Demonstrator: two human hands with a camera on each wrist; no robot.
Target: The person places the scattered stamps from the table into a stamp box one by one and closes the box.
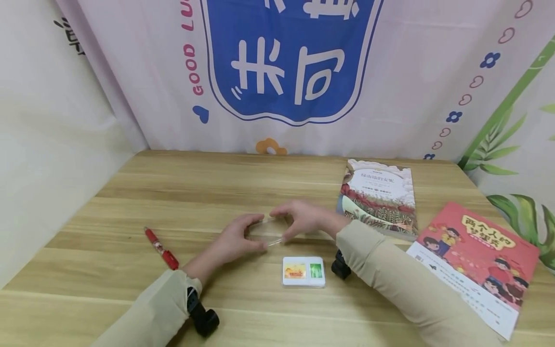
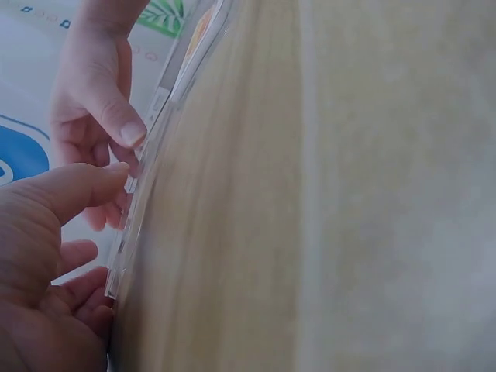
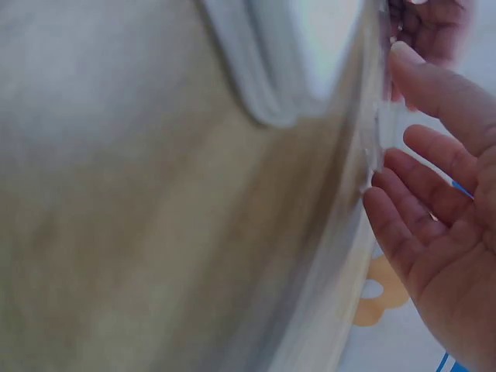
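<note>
A clear, flat plastic cover [image 1: 266,232] lies low over the wooden table, between my two hands. My left hand [image 1: 234,239] holds its left side, thumb near the front edge and fingers at the far edge. In the left wrist view, that thumb and the fingertips meet the thin clear rim [image 2: 128,240]. My right hand [image 1: 303,219], a little blurred, is around the right side. The right wrist view shows its fingers [image 3: 407,205] loosely extended by the clear edge. Nearer to me lies a white rectangular case [image 1: 303,272] with yellow and green pictures.
A red pen [image 1: 161,248] lies left of my left hand. At the back right is an illustrated book [image 1: 377,195], and a red and white booklet [image 1: 477,260] lies beside my right forearm. A printed cloth [image 1: 286,135] hangs along the table's far edge.
</note>
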